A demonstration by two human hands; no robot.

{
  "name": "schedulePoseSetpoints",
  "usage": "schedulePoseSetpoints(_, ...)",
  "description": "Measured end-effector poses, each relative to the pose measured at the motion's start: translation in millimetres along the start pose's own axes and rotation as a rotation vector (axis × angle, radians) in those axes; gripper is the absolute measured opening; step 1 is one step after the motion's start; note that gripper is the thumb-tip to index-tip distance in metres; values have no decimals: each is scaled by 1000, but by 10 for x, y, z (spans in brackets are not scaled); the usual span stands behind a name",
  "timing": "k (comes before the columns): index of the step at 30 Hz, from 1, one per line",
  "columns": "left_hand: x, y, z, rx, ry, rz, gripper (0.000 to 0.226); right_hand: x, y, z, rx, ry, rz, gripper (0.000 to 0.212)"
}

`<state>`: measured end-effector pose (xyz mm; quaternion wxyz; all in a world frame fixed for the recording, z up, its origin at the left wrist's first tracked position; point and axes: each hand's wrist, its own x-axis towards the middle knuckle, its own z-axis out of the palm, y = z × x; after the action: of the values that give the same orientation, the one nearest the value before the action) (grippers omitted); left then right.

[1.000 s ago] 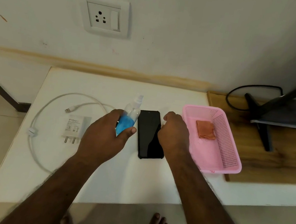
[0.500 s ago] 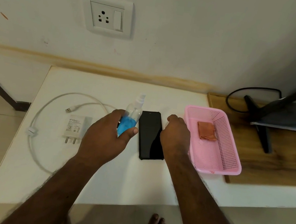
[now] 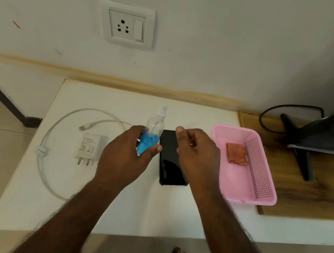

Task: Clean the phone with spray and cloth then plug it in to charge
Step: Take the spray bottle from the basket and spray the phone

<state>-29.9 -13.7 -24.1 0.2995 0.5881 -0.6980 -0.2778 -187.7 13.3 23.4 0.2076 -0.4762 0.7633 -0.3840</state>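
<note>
Half of black phone (image 3: 172,166) on white table (image 3: 27,198) hidden behind right hand (image 3: 197,154), fingers loosely curled, holding nothing; spray bottle (image 3: 152,132) gripped in left hand (image 3: 123,158); print on charger (image 3: 88,146) too small to read; cable (image 3: 53,126) looped beside; orange cloth (image 3: 236,154) in pink basket (image 3: 259,196).

In front of you is a white table (image 3: 127,213). On it lie a white cable (image 3: 46,164), a white charger (image 3: 89,145), a black phone (image 3: 170,165) and a pink basket (image 3: 260,192), which partly rests on a wooden board (image 3: 313,198).
</note>
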Motion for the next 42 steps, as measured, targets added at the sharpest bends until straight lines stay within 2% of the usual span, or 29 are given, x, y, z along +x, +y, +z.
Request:
schedulePoseSetpoints(2,4,30,-27,-13,41,11,69,-87,-35,61,209,-99,75,58)
schedulePoseSetpoints(5,-7,73,-35,-76,35,26,70,-84,-73,141,394,-262,61,84)
schedulePoseSetpoints(7,-19,95,-15,-112,-3,50,57,-42,-56,156,476,-282,40,73)
schedulePoseSetpoints(10,-45,122,17,-143,-28,132,40,9,33,147,310,-327,-27,47)
schedulePoseSetpoints(14,-36,164,64,-165,-73,140,46,18,102,144,277,-304,-44,38)
schedulePoseSetpoints(17,-51,140,70,-160,-141,153,68,63,132,74,346,-218,-20,35)
schedulePoseSetpoints(18,-62,120,72,-152,-154,149,68,88,144,33,355,-199,13,34)
schedulePoseSetpoints(21,-79,82,113,-172,-141,21,48,155,215,-85,250,-228,165,30)
schedulePoseSetpoints(23,-49,86,178,-235,-121,-187,31,157,292,-131,148,-276,235,20)
schedulePoseSetpoints(26,-10,133,284,-354,-184,-455,25,108,388,-135,10,-326,274,17)
schedulePoseSetpoints(29,-2,204,374,-404,-231,-517,8,83,456,-85,-45,-387,321,19)
schedulePoseSetpoints(39,84,349,360,-729,-255,-714,17,125,537,-14,99,-393,407,23)
schedulePoseSetpoints(42,108,332,361,-709,-242,-744,29,131,551,-32,150,-400,414,22)
